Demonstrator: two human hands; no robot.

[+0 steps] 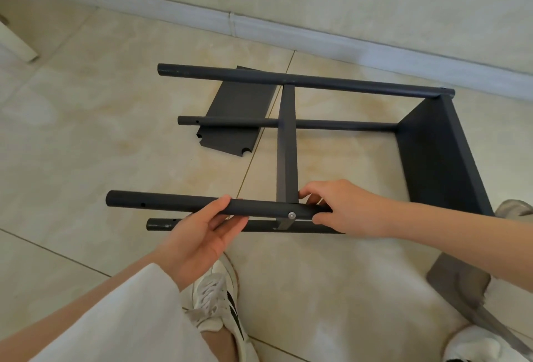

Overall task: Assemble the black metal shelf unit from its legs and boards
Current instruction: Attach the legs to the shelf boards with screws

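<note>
Both hands are on the frame, which lies on its side on the tiled floor (pixel 86 130). At lower centre of the frame, the left hand (pixel 202 231) cups the front upper leg (pixel 173 203) from beneath, thumb hooked over the top. The right hand (pixel 340 208) grasps the same tube further right, fingers and thumb closed round it just beside a silver screw (pixel 292 215). From where I stand, that screw looks seated, pinning the tube to the middle board (pixel 287 142), which shows edge-on.

Just below the hands runs the front lower leg (pixel 161 224), its left end bare, with small holes showing. A white trainer (pixel 216 295) is planted underneath. At lower right lies a blurred grey panel (pixel 458 281); I can't say whether it belongs to the shelf.

Further back, at centre right, the end board (pixel 441 153) closes the right-hand ends of the tubes. Beyond the middle board, the rear lower leg (pixel 346 125) and rear upper leg (pixel 317 81) run across the middle of the frame, parallel to the front pair.

I'd call it well over half done: four legs up, two boards in. What's left shows behind, at centre left. A loose board (pixel 230 96) with notched corners lies flat on the tiles, partly under the rear legs. All four left-hand leg ends are unjoined. That board looks meant for them, and its screws have yet to go in. The skirting (pixel 173 12) runs along the wall across the top.
</note>
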